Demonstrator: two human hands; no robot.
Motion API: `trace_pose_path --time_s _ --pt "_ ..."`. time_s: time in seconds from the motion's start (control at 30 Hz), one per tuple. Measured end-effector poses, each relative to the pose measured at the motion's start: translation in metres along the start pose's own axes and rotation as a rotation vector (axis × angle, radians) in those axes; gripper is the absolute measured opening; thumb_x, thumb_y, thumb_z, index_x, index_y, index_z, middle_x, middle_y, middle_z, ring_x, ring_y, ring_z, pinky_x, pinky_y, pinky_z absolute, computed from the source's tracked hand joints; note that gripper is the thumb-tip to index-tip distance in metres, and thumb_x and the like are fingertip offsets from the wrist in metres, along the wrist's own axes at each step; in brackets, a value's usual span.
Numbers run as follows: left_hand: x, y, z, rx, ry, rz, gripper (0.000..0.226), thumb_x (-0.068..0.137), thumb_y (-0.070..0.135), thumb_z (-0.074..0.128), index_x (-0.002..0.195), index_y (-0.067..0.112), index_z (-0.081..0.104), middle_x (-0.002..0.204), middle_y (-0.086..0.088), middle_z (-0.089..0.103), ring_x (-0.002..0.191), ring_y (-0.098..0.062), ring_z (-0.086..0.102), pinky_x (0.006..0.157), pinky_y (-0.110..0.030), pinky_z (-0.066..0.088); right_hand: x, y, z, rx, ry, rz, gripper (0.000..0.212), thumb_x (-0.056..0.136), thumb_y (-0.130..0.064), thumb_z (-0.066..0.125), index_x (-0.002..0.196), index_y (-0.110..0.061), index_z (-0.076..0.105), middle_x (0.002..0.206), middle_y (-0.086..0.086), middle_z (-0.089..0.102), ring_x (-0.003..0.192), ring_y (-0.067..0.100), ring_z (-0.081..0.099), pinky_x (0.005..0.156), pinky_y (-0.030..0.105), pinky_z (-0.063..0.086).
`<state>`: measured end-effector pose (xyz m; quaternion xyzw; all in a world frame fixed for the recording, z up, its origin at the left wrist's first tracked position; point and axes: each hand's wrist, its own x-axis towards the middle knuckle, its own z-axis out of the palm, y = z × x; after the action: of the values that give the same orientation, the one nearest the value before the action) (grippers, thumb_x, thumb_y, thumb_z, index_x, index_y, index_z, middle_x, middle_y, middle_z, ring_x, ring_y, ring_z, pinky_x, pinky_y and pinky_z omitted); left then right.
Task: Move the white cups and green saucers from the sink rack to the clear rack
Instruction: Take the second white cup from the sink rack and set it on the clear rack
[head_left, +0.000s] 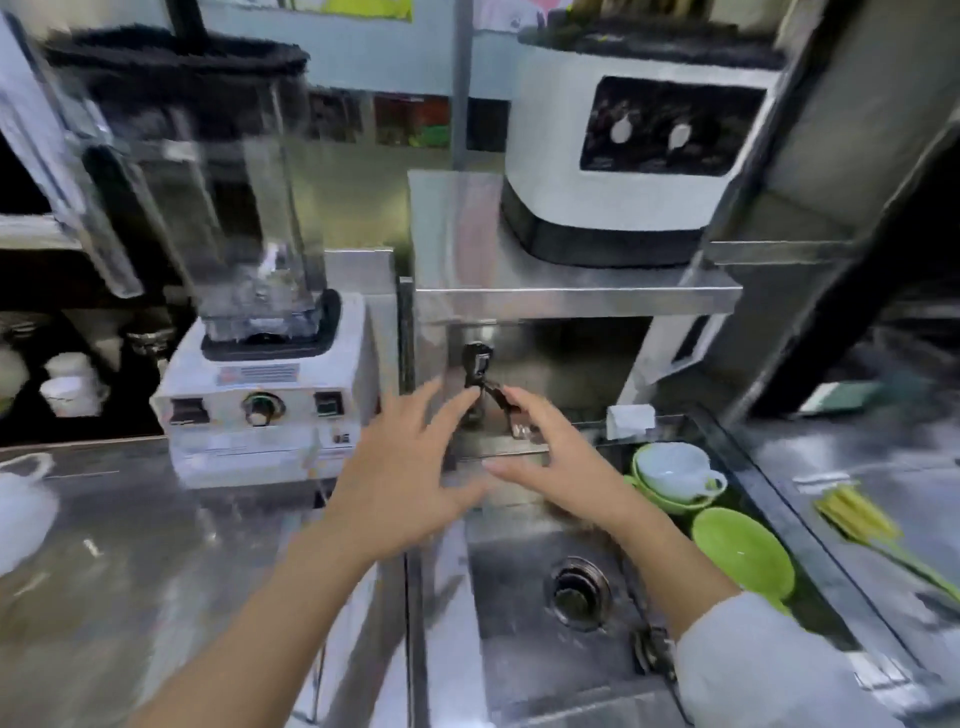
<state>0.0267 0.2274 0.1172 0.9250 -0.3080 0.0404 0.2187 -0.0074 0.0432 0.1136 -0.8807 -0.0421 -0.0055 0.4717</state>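
Your left hand (400, 483) and right hand (545, 457) hover empty over the sink (524, 623), fingers (431, 410) spread. 1 white cup (670, 470) sits on a green saucer (675, 501) in the sink rack (779, 499); another saucer (743, 551) lies nearer. The blender label (260, 374) is too blurred to read.
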Motion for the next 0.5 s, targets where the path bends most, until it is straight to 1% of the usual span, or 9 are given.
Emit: trace_pose_path --time_s 0.03,0.1,0.2,0.23,0.3,0.33,0.43,0.47,0.5 --pt "0.01 0.016 0.013 0.006 -0.017 0.034 0.085 0.068 0.073 0.035 0.143 0.037 0.016 0.154 -0.005 0.019 0.139 -0.024 0.022 0.113 -0.042 0.024 -0.008 0.016 -0.014 0.005 0.037 0.031 0.07 0.073 -0.044 0.068 0.131 -0.045 0.029 0.14 -0.01 0.036 0.126 -0.001 0.036 0.106 0.023 0.03" --pt "0.03 0.047 0.039 0.004 -0.066 0.081 0.086 0.068 0.073 0.034 0.143 0.034 0.019 0.154 -0.007 0.021 0.139 -0.024 0.022 0.114 -0.041 0.022 -0.025 0.046 -0.041 -0.013 0.101 0.082 0.075 0.071 -0.047 0.068 0.134 -0.039 0.029 0.139 -0.012 0.037 0.128 0.002 0.036 0.109 0.027 0.031" --pt "0.057 0.082 0.084 -0.017 -0.193 0.102 0.08 0.078 0.064 0.05 0.143 0.034 0.016 0.155 -0.005 0.015 0.141 -0.023 0.014 0.114 -0.039 0.015 -0.047 0.092 -0.076 -0.021 0.171 0.185 0.075 0.077 -0.038 0.069 0.138 -0.032 0.027 0.135 -0.016 0.036 0.128 0.003 0.033 0.102 0.021 0.028" --pt "0.066 0.09 0.099 -0.014 -0.221 0.104 0.079 0.079 0.062 0.051 0.143 0.034 0.016 0.156 -0.005 0.014 0.141 -0.023 0.014 0.114 -0.039 0.015 -0.055 0.107 -0.086 -0.014 0.195 0.211 0.074 0.077 -0.037 0.069 0.138 -0.032 0.028 0.137 -0.014 0.036 0.128 0.005 0.034 0.101 0.023 0.028" --pt "0.081 0.107 0.13 -0.009 -0.259 0.106 0.079 0.079 0.062 0.052 0.143 0.034 0.016 0.155 -0.006 0.016 0.141 -0.025 0.014 0.115 -0.04 0.016 -0.066 0.139 -0.103 -0.014 0.244 0.264 0.075 0.075 -0.039 0.07 0.138 -0.033 0.029 0.14 -0.008 0.036 0.127 0.009 0.036 0.103 0.03 0.033" --pt "0.088 0.115 0.144 -0.01 -0.275 0.104 0.078 0.079 0.061 0.052 0.143 0.033 0.016 0.155 -0.007 0.017 0.14 -0.025 0.015 0.114 -0.041 0.017 -0.069 0.153 -0.111 -0.022 0.263 0.288 0.075 0.075 -0.039 0.071 0.137 -0.031 0.03 0.138 -0.006 0.037 0.125 0.011 0.038 0.103 0.031 0.035" --pt "0.108 0.135 0.18 -0.021 -0.301 0.096 0.076 0.08 0.058 0.054 0.143 0.03 0.02 0.152 -0.008 0.021 0.137 -0.025 0.018 0.111 -0.039 0.018 -0.072 0.191 -0.13 -0.034 0.28 0.352 0.074 0.076 -0.032 0.071 0.137 -0.023 0.03 0.128 -0.003 0.037 0.118 0.014 0.044 0.093 0.025 0.037" --pt "0.114 0.14 0.19 -0.035 -0.3 0.088 0.075 0.081 0.055 0.055 0.143 0.029 0.022 0.151 -0.007 0.022 0.137 -0.024 0.018 0.111 -0.038 0.017 -0.072 0.202 -0.135 -0.044 0.282 0.364 0.073 0.077 -0.031 0.07 0.138 -0.02 0.03 0.127 -0.001 0.039 0.117 0.015 0.045 0.093 0.026 0.038" --pt "0.119 0.145 0.2 -0.051 -0.297 0.077 0.072 0.082 0.052 0.055 0.142 0.028 0.023 0.151 -0.006 0.022 0.137 -0.023 0.017 0.111 -0.037 0.015 -0.071 0.211 -0.139 -0.061 0.287 0.37 0.072 0.078 -0.03 0.07 0.137 -0.017 0.031 0.127 0.002 0.041 0.116 0.019 0.047 0.096 0.031 0.041"
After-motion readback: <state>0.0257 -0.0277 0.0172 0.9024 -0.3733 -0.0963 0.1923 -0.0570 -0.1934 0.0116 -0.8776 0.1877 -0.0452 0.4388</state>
